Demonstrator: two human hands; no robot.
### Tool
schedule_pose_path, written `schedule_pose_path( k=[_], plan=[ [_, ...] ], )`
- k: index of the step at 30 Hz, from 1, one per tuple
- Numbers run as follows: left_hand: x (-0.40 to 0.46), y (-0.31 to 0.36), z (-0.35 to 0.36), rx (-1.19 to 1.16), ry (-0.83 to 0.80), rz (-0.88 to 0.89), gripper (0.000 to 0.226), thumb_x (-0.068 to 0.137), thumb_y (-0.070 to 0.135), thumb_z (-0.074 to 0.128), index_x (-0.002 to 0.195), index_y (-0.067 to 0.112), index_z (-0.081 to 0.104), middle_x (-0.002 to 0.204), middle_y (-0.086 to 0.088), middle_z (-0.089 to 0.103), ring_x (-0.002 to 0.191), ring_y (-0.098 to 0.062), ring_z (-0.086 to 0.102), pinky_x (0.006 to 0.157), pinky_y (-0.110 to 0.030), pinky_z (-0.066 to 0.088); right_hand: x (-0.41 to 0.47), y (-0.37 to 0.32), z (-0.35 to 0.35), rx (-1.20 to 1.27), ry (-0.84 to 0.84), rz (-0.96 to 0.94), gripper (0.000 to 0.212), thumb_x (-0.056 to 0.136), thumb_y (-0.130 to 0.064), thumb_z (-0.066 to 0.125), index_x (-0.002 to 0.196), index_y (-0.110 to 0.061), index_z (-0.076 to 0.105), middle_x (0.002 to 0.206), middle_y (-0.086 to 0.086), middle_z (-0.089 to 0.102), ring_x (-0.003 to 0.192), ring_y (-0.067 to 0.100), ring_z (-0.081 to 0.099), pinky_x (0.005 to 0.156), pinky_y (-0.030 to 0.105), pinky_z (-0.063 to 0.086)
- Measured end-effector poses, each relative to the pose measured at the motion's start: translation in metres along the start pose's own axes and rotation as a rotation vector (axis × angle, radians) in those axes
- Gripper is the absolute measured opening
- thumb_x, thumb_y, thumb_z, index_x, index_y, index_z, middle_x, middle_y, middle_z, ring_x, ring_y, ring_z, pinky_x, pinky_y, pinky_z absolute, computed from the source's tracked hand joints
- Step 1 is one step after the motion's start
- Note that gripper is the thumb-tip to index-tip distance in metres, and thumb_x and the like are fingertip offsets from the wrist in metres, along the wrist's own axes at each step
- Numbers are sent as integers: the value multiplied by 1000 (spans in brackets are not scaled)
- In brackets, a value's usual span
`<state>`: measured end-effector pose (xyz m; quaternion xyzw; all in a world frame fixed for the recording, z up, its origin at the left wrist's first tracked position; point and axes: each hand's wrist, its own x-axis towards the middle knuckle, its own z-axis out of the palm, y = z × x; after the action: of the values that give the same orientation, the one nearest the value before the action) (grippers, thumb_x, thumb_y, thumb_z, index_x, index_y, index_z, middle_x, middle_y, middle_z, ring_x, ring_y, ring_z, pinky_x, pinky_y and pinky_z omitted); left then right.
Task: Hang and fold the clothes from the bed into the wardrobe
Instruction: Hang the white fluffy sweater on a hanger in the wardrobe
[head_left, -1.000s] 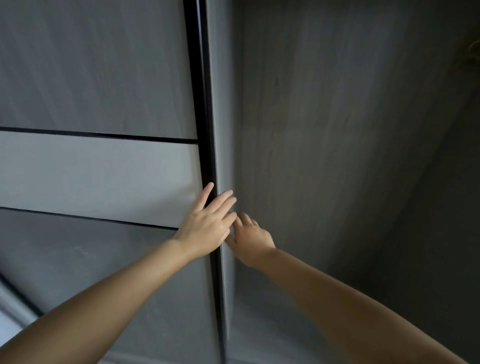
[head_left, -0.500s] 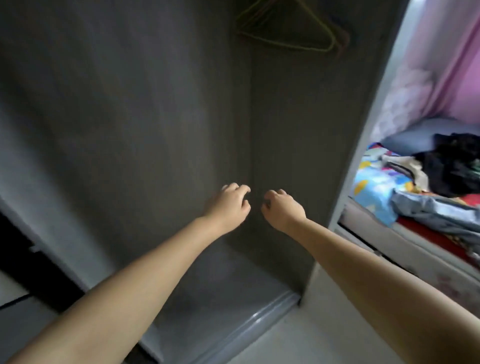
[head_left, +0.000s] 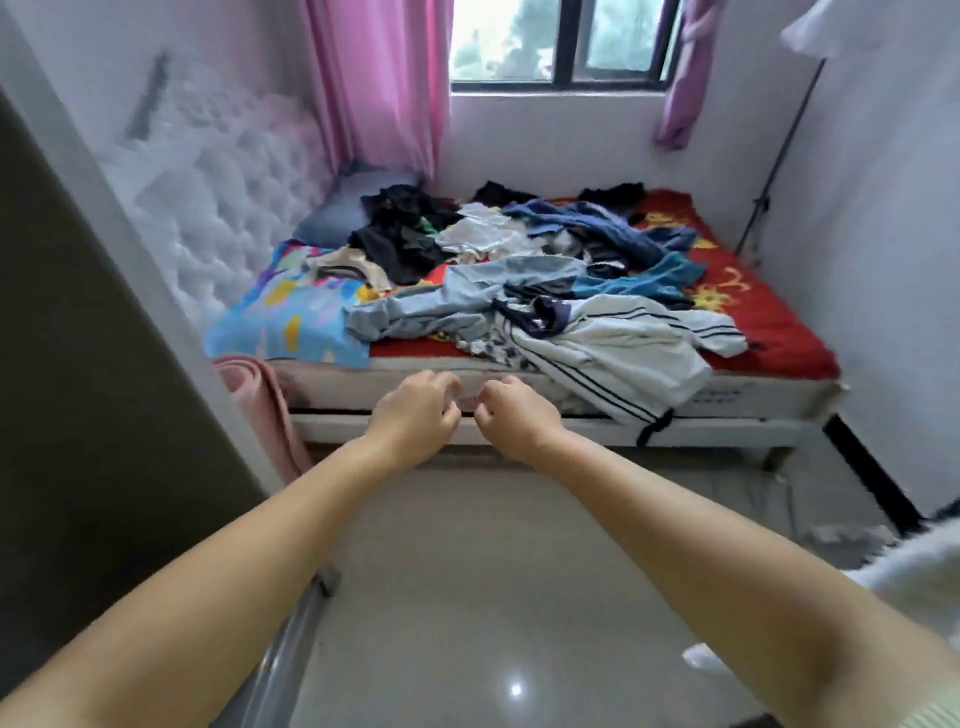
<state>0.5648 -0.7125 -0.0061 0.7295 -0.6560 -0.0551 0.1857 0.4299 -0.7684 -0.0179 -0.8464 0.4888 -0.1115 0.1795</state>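
A bed (head_left: 779, 332) with a red cover stands ahead, heaped with several loose clothes. A white garment with dark stripes (head_left: 618, 358) hangs over its near edge, a light blue one (head_left: 457, 301) lies beside it, and dark pieces (head_left: 400, 228) sit further back. The wardrobe's side panel (head_left: 78, 364) fills the left edge. My left hand (head_left: 415, 410) and my right hand (head_left: 511, 413) are stretched out side by side in front of the bed frame, fingers loosely curled, holding nothing and touching nothing.
Grey tiled floor (head_left: 467, 597) lies between me and the bed. A pink rolled mat (head_left: 260, 400) leans by the wardrobe corner. A tufted white headboard (head_left: 228, 208), pink curtain (head_left: 379, 83), window (head_left: 556, 41) and a thin stand (head_left: 779, 156) by the right wall surround the bed.
The view has swung right, from the wardrobe door and its inside to the bed. Both hands left the door edge and now hang free before the bed.
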Motion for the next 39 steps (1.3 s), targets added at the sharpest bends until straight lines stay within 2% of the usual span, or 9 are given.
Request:
schedule_pose_path(
  k=[7, 16, 21, 25, 29, 32, 34, 37, 39],
  plan=[
    [42, 167, 86, -54, -168, 342, 36, 93, 23, 46, 127, 19, 53, 124, -5, 56, 111, -26, 54, 87, -37, 47, -97, 151, -71, 0, 159, 353, 31, 96, -29, 42, 117, -14, 58, 119, 8, 53, 106, 28, 55, 85, 40, 48],
    [11, 339, 148, -128, -382, 822, 34, 93, 27, 45, 126, 22, 54, 118, -2, 55, 112, -24, 53, 86, -38, 48, -253, 238, -141, -38, 499, 760, 33, 96, -23, 42, 125, -15, 56, 133, 7, 49, 115, 25, 51, 93, 38, 45],
    [-35, 395, 166, -280, -558, 873, 49, 95, 41, 47, 140, 25, 34, 139, -5, 39, 111, -24, 53, 85, -39, 50, -335, 263, -137, -139, 587, 1073, 47, 96, -32, 47, 140, -17, 39, 143, 7, 38, 126, 26, 40, 99, 39, 37],
    [-44, 414, 184, -449, -768, 680, 84, 89, 48, 58, 151, 27, 5, 149, -9, 26, 121, -26, 47, 92, -36, 48, -356, 266, -121, 205, 572, 1242, 71, 95, -53, 43, 149, -12, 22, 141, 14, 47, 126, 31, 47, 95, 39, 41],
    [-40, 424, 186, -544, -851, 544, 100, 83, 45, 68, 152, 23, -1, 143, -10, 40, 118, -22, 51, 78, -26, 41, -353, 276, -124, 245, 594, 1235, 65, 97, -44, 43, 149, -11, 25, 145, 13, 44, 131, 29, 44, 102, 38, 39],
    [-36, 427, 180, -560, -843, 535, 97, 82, 44, 71, 151, 18, 8, 138, -7, 49, 111, -21, 55, 76, -26, 42, -348, 280, -133, 448, 879, 1162, 56, 98, -28, 46, 149, -11, 30, 147, 11, 42, 134, 25, 42, 106, 34, 36],
    [-29, 428, 174, -550, -824, 557, 83, 84, 46, 67, 147, 18, 22, 125, -3, 56, 95, -15, 58, 70, -24, 45, -347, 273, -149, 569, 1126, 1092, 52, 98, -22, 45, 147, -8, 34, 141, 12, 49, 128, 25, 48, 104, 33, 42],
    [-17, 427, 166, -555, -861, 592, 59, 86, 54, 58, 131, 18, 46, 99, 4, 58, 81, -9, 56, 72, -28, 52, -351, 257, -200, 680, 1405, 962, 24, 97, -17, 40, 113, -9, 55, 97, 4, 58, 86, 16, 57, 66, 12, 48],
    [-15, 424, 158, -650, -1045, 554, 64, 86, 60, 50, 126, 11, 53, 97, -1, 59, 90, -15, 58, 90, -37, 53, -351, 240, -245, 685, 1459, 818, 12, 91, -16, 39, 84, -12, 49, 77, 6, 45, 70, 18, 46, 54, 17, 42]
  ],
)
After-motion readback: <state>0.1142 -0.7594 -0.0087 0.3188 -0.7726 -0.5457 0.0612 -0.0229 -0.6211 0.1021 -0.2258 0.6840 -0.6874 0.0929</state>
